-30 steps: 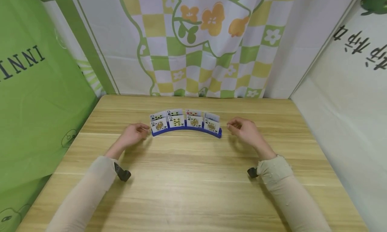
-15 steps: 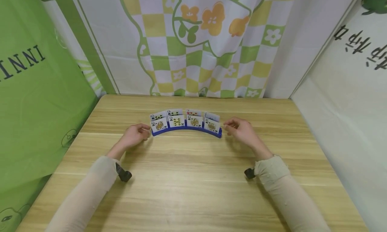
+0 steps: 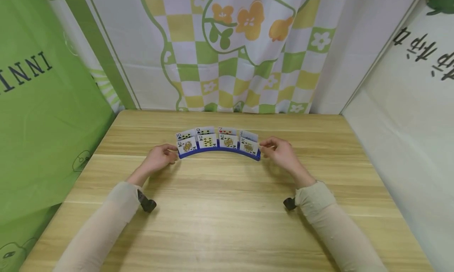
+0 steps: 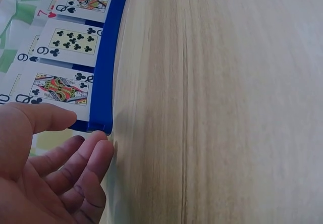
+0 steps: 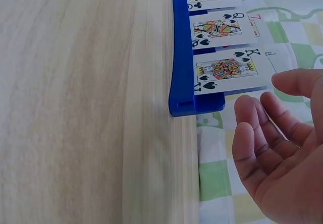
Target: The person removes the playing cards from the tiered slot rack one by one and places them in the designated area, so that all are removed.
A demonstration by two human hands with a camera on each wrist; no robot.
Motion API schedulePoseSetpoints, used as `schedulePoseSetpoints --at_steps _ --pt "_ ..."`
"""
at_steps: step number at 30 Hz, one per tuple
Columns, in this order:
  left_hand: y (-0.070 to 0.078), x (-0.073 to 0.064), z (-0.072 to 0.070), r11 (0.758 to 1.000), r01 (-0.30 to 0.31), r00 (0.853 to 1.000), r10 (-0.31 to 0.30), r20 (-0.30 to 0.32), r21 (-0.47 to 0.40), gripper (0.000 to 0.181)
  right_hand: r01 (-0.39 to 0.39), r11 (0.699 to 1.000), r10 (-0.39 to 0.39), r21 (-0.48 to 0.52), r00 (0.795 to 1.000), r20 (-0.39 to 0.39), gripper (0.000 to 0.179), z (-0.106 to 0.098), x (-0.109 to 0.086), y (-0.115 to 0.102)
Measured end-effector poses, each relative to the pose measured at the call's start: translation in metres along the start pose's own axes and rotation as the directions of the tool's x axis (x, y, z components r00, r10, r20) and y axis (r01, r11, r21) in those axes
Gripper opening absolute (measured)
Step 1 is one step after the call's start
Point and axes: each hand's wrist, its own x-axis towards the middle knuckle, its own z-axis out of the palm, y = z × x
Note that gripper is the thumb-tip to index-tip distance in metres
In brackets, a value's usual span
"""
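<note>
A curved blue card holder [image 3: 218, 149] stands on the table with two rows of playing cards in it. Its front row shows a queen of clubs [image 4: 60, 89], a nine of clubs [image 4: 73, 43], a queen of spades [image 5: 217, 29] and a king of spades [image 5: 227, 70]. Behind them a ten, a nine, a seven of hearts [image 3: 226, 131] and a partly hidden card stick up. My left hand [image 3: 161, 157] is at the holder's left end, thumb over the corner and fingertips right at its edge. Beside the right end, my right hand [image 3: 281, 153] has loosely bent fingers, gripping nothing.
The wooden table [image 3: 220, 209] reaches back to a checked, flowered curtain [image 3: 241, 79]. A green cloth [image 3: 46, 118] hangs along the left side and a white one [image 3: 400, 126] along the right. Small black cameras [image 3: 290, 203] sit at both wrists.
My right hand has moved left, closing in on the holder's right end. My left hand has shifted slightly right toward the other end. The holder and cards have stayed in place.
</note>
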Motion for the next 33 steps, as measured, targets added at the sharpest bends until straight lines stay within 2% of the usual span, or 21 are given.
schedulePoseSetpoints --at_steps 7,19,33 --pt "0.001 0.003 0.003 1.0 0.005 1.0 -0.005 -0.003 -0.014 0.044 0.001 1.0 -0.001 0.0 1.0 -0.02 0.023 0.002 0.001 0.0" --pt "0.001 0.004 0.006 0.999 0.018 1.0 -0.018 -0.022 0.028 0.042 -0.009 1.0 0.009 -0.002 1.0 -0.028 0.023 0.008 0.004 -0.004" --pt "-0.002 0.007 0.01 0.999 0.026 0.999 -0.025 -0.034 0.028 0.04 0.021 1.0 -0.021 -0.012 0.998 -0.055 0.018 0.011 0.005 -0.005"
